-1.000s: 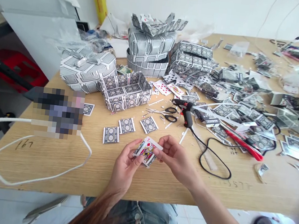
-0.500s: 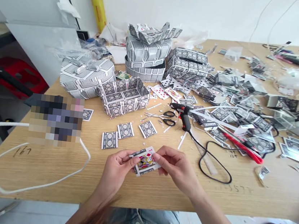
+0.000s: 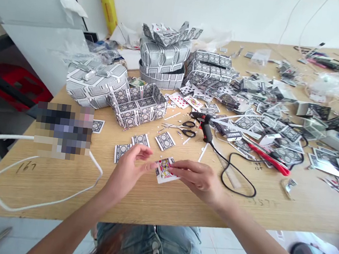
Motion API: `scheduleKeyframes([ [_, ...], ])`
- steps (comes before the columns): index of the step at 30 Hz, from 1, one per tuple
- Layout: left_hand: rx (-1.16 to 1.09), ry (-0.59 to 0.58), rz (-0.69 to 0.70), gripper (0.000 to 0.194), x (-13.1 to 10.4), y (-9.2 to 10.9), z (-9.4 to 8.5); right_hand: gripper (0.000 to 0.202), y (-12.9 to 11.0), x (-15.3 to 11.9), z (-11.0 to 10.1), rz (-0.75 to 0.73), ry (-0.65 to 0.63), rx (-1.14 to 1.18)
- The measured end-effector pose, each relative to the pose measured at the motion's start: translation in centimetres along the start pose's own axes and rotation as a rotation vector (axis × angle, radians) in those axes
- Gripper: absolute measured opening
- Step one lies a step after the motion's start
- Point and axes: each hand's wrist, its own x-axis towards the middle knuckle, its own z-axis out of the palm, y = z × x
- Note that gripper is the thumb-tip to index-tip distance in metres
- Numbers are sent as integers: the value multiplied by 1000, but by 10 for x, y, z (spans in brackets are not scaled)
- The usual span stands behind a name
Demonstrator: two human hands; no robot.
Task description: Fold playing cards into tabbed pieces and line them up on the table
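Observation:
A playing card (image 3: 164, 170), face up with a coloured court figure, is pinched between the thumb and fingers of my right hand (image 3: 201, 180). My left hand (image 3: 130, 167) is open, its curved fingers apart from its thumb. The left thumb tip comes close to the card's left edge; whether it touches I cannot tell. Just beyond my hands lie three folded card pieces with patterned backs: one piece (image 3: 120, 152) partly behind my left fingers, a second piece (image 3: 141, 140), and a third piece (image 3: 165, 141) to the right.
An open card-woven box (image 3: 138, 117) stands ahead, with more woven boxes (image 3: 164, 56) stacked behind. Scissors (image 3: 184, 127) and a glue gun (image 3: 205, 127) with a looping black cord lie centre right. Loose cards (image 3: 253, 125) cover the right side. A white cable (image 3: 42, 209) crosses the left.
My left hand has let go of the card and moved left, its fingers opening. The card stays in my right hand, now turned differently. The view has shifted slightly.

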Motion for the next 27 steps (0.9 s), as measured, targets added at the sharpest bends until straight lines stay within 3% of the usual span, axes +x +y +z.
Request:
scheduleKeyframes([
  [4, 443, 43, 502, 26, -35, -18, 21, 24, 14, -21, 19, -24, 19, -235],
  [8, 655, 67, 644, 16, -47, -39, 35, 24, 16, -24, 25, -53, -25, -275],
  [13, 760, -57, 540, 23, -46, -42, 31, 26, 6, -24, 20, -10, -183, -264],
  [16, 750, -49, 450, 21, -45, -33, 31, 24, 1, -28, 20, 24, -216, -257],
  [21, 752, 59, 365, 15, -41, -23, 36, 22, -2, -30, 25, 94, -171, -214],
  [27, 759, 54, 177, 11, -38, -19, 36, 16, -7, -19, 26, 370, -109, -66],
])
